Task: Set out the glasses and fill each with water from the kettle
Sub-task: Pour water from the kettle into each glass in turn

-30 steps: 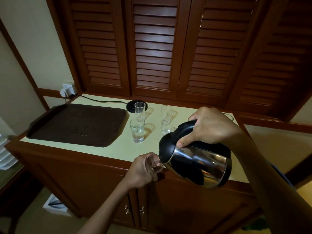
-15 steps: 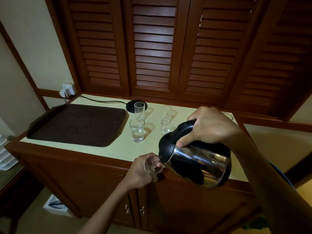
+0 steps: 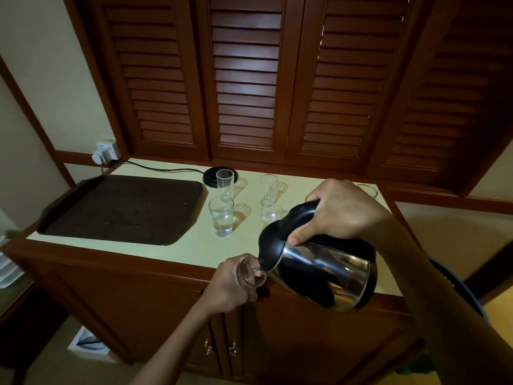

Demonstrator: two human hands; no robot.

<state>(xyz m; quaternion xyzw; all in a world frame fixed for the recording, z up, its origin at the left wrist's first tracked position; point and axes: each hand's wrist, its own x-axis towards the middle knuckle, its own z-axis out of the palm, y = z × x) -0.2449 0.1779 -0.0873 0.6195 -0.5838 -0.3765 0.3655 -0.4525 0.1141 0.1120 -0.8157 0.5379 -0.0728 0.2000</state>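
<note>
A person stands at a pale tabletop [image 3: 172, 248] on a wooden cabinet. The right hand [image 3: 342, 211] has its grip clamped on the black handle of a steel kettle [image 3: 322, 269], tilted with its spout down. The spout touches the rim of a small glass [image 3: 251, 275], which the left hand [image 3: 231, 282] holds with its grip wrapped around it, just off the tabletop's front edge. Beyond the left grip, a glass with water [image 3: 221, 219] stands on the tabletop, with a taller glass [image 3: 225, 185] behind it beside the black kettle base [image 3: 211, 176]. Two more glasses [image 3: 268, 190] stand beyond the kettle's lid. Far left of both grips lies a dark tray [image 3: 122, 208].
</note>
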